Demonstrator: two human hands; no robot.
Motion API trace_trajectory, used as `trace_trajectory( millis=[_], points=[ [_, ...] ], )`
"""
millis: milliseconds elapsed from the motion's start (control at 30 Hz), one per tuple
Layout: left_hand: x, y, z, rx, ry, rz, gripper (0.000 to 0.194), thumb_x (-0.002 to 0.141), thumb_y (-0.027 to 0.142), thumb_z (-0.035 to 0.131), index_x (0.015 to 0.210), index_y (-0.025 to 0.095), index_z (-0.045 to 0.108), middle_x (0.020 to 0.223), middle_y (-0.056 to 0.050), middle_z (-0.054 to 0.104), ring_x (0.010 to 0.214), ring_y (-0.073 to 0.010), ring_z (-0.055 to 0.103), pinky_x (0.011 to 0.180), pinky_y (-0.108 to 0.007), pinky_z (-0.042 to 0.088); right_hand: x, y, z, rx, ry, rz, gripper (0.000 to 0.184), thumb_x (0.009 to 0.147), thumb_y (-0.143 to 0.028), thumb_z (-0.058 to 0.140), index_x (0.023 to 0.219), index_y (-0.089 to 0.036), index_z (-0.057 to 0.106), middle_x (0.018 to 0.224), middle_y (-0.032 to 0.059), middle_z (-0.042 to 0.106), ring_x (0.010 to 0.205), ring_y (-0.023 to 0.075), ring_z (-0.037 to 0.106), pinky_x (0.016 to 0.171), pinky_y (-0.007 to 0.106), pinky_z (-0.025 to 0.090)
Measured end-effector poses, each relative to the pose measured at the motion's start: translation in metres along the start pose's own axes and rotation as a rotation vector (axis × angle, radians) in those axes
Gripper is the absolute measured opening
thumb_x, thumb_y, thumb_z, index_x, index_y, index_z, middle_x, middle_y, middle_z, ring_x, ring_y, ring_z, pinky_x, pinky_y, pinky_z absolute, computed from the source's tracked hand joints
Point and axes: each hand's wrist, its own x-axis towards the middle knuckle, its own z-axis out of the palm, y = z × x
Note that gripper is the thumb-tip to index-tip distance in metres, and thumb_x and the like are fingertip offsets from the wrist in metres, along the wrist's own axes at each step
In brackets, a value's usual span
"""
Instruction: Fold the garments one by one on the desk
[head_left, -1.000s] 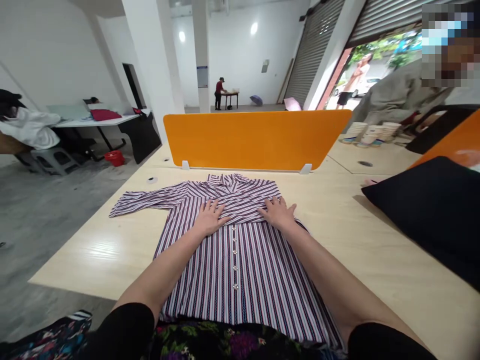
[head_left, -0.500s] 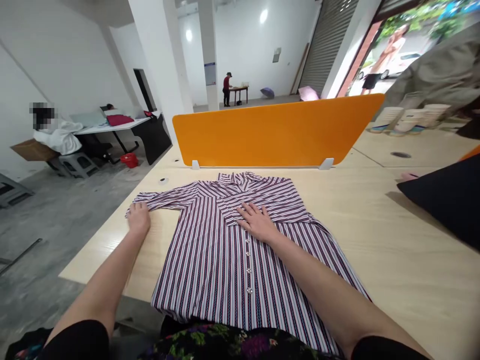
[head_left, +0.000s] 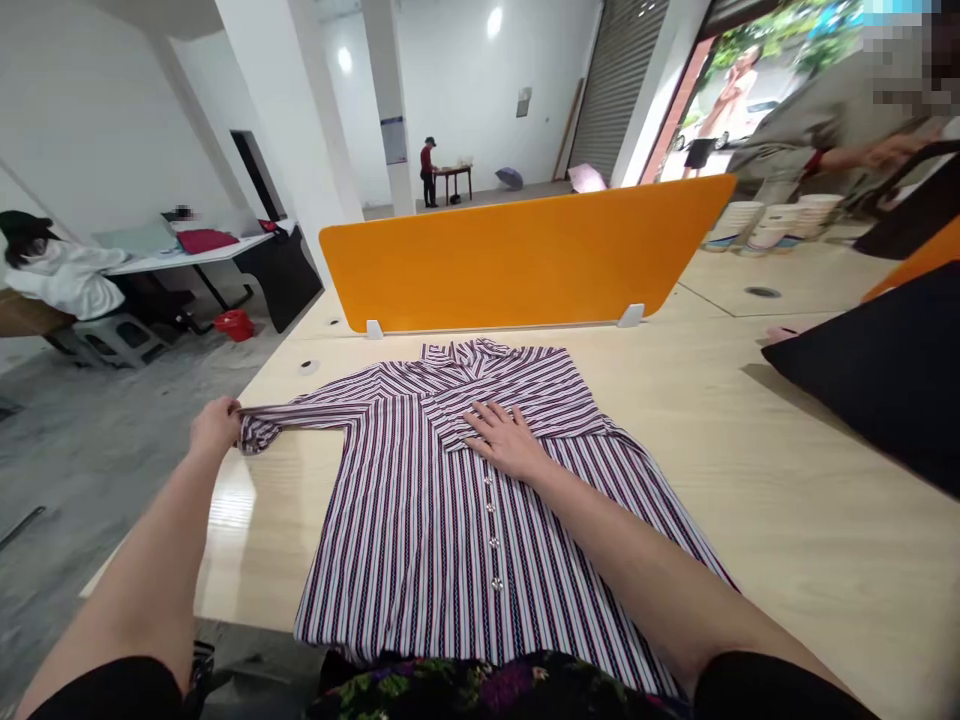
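Note:
A purple, white and black striped shirt (head_left: 450, 530) lies button side up on the light wooden table (head_left: 787, 480), collar toward the orange divider. Its right sleeve is folded across the chest. My right hand (head_left: 504, 440) rests flat on that folded part, fingers spread. My left hand (head_left: 215, 425) is closed on the cuff end of the shirt's left sleeve (head_left: 300, 412), which stretches out to the left and is lifted slightly off the table.
An orange divider panel (head_left: 517, 255) stands behind the shirt. A black cushion (head_left: 885, 370) lies at the right. Stacked paper cups (head_left: 772, 225) and a person's arm are at the far right. Another person sits at a desk on the left; one stands far back.
My left hand left the shirt's chest, went out to the left sleeve's cuff and closed on it, raising it a little. My right hand shifted toward the middle of the chest and stays flat.

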Motion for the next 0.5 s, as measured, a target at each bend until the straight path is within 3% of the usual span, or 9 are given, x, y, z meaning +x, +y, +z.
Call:
trace_trajectory(
  millis=[100, 233, 333, 500],
  points=[
    [-0.003, -0.008, -0.004, 0.138, -0.055, -0.052, 0.017, 0.066, 0.010, 0.057, 0.081, 0.015, 0.063, 0.099, -0.013, 0.061, 0.096, -0.0310, 0.059, 0.080, -0.043, 0.044, 0.000, 0.000, 0.000, -0.003, 0.005, -0.005, 0.063, 0.096, -0.061, 0.019, 0.149, -0.029, 0.032, 0.158, 0.0012, 0.022, 0.145, 0.0286, 0.016, 0.114, 0.059, 0.011],
    [0.000, -0.012, -0.001, 0.220, -0.065, -0.142, 0.024, 0.080, 0.022, 0.048, 0.090, 0.008, 0.064, 0.094, -0.021, 0.065, 0.092, -0.0335, 0.062, 0.068, -0.038, 0.046, 0.000, 0.000, 0.001, -0.008, 0.015, 0.001, 0.062, 0.096, -0.061, 0.020, 0.148, -0.029, 0.033, 0.157, 0.0017, 0.023, 0.144, 0.0292, 0.019, 0.114, 0.059, 0.013],
    [0.003, -0.006, 0.007, 0.227, -0.090, -0.098, 0.040, 0.088, 0.036, 0.038, 0.099, 0.010, 0.065, 0.096, -0.017, 0.068, 0.095, -0.0303, 0.061, 0.071, -0.036, 0.046, 0.000, 0.000, 0.001, -0.012, 0.017, 0.005, 0.061, 0.096, -0.060, 0.022, 0.148, -0.030, 0.034, 0.157, 0.0018, 0.024, 0.144, 0.0289, 0.019, 0.114, 0.059, 0.013],
    [0.003, 0.015, 0.023, 0.213, -0.223, 0.068, 0.038, 0.077, 0.051, 0.055, 0.096, 0.022, 0.070, 0.099, -0.010, 0.071, 0.094, -0.0297, 0.062, 0.077, -0.039, 0.046, 0.001, 0.001, 0.001, -0.019, 0.026, -0.001, 0.058, 0.097, -0.058, 0.024, 0.148, -0.031, 0.034, 0.157, 0.0015, 0.026, 0.144, 0.0287, 0.019, 0.114, 0.059, 0.013]
  ],
)
